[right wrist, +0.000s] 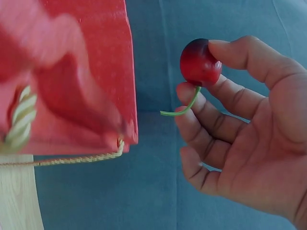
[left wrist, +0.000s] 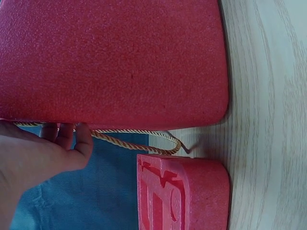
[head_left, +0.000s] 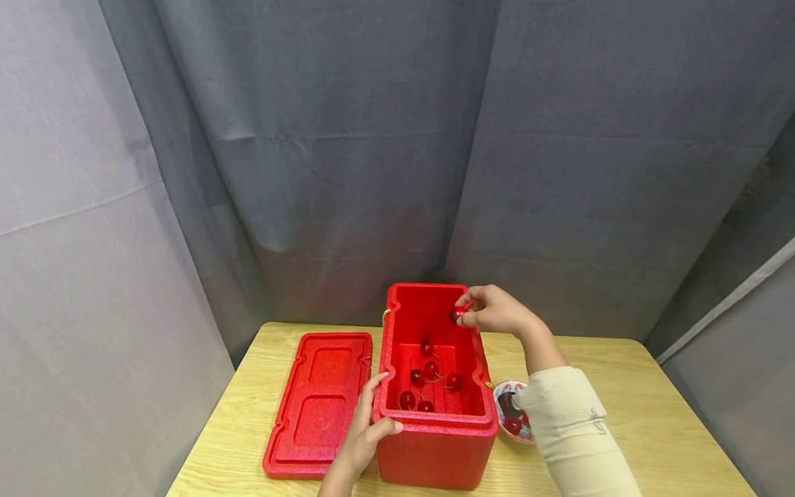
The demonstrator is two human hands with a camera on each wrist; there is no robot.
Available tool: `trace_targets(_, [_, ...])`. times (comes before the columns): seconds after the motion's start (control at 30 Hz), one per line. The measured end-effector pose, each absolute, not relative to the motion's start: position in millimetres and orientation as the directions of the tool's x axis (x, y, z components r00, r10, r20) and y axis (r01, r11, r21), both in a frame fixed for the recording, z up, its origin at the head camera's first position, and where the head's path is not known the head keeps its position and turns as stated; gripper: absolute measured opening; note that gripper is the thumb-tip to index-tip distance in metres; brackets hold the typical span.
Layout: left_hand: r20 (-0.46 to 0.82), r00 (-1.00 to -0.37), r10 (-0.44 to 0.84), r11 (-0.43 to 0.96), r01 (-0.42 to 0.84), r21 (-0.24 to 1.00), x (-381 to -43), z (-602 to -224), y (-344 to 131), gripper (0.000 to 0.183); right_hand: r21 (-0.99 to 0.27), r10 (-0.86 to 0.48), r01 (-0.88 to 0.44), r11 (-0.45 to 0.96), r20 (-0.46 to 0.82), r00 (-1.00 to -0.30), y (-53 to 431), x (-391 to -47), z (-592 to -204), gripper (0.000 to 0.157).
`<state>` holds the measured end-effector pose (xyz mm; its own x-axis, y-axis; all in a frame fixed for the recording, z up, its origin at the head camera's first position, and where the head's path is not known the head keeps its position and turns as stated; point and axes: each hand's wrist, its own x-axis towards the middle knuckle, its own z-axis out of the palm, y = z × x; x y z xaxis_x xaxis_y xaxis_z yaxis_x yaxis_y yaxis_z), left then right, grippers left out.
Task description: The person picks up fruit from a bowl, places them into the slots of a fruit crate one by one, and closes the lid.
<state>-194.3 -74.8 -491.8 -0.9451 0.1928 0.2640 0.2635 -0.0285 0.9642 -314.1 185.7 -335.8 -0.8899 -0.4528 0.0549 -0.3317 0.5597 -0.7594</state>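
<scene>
My right hand (head_left: 497,309) pinches a dark red cherry (right wrist: 200,63) between thumb and fingers over the far right rim of a red foam box (head_left: 435,459). A curved green stem (right wrist: 184,111) hangs from the cherry in the right wrist view. Several cherries (head_left: 431,369) with stems lie on the box's floor. At the near left corner of the box rests my left hand (head_left: 360,438), thumb on the front rim and fingers spread along the left side. In the left wrist view, the fingertips (left wrist: 83,134) touch the box wall beside a twisted gold cord (left wrist: 129,143).
A red lid (head_left: 319,397) lies flat on the wooden table (head_left: 652,414), left of the box. On its right stands a small patterned bowl (head_left: 504,388) with red and dark things inside, partly covered by my right sleeve (head_left: 568,421). Grey curtains (head_left: 348,152) enclose the table.
</scene>
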Motion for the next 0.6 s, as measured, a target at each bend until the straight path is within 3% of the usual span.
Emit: trace_targets(0.6, [0.247,-0.948,0.201,-0.049,0.242,0.969,-195.3,-493.8,-78.3,0.073,-0.738,-0.479,-0.314,0.598,-0.014,-0.878,144.7,-328.4,-346.6,0.025])
